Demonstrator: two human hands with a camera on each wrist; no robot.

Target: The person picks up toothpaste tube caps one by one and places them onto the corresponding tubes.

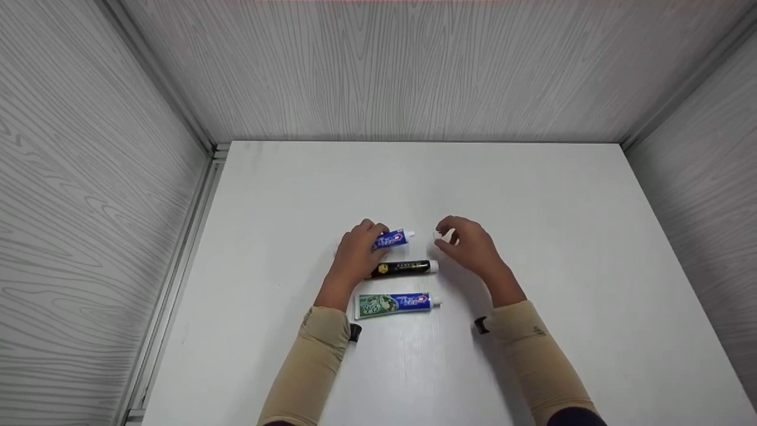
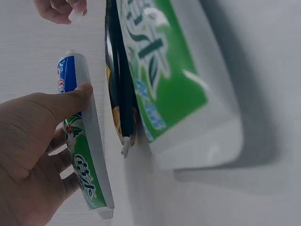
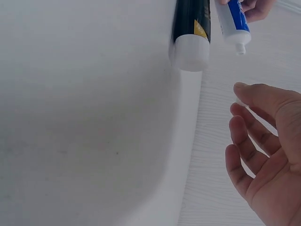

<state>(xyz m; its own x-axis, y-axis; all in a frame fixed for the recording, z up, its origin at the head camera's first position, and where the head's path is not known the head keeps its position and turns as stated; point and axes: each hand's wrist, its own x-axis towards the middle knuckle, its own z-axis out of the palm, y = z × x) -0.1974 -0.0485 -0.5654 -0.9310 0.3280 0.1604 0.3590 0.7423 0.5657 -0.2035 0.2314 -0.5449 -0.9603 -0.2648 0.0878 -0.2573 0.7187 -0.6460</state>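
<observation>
My left hand [image 1: 356,251] grips a blue, green and white toothpaste tube [image 2: 87,155], thumb on one side and fingers on the other. The tube's bare white nozzle [image 3: 240,48] points toward my right hand [image 1: 470,245]. Between thumb and forefinger, that right hand pinches a small white cap [image 2: 75,17], mostly hidden by the fingertips in the right wrist view. A gap separates cap and nozzle. Just nearer than the held tube lies a black toothpaste tube [image 1: 405,268] with its white cap [image 3: 192,52] on. Closest to me is another green and blue toothpaste tube [image 1: 394,303], its narrow nozzle exposed.
All of this is on a white table [image 1: 284,195]. Wood-grain panels stand behind it [image 1: 378,71] and at both sides. Dark wrist straps show at the left cuff [image 1: 355,332] and the right cuff [image 1: 481,325].
</observation>
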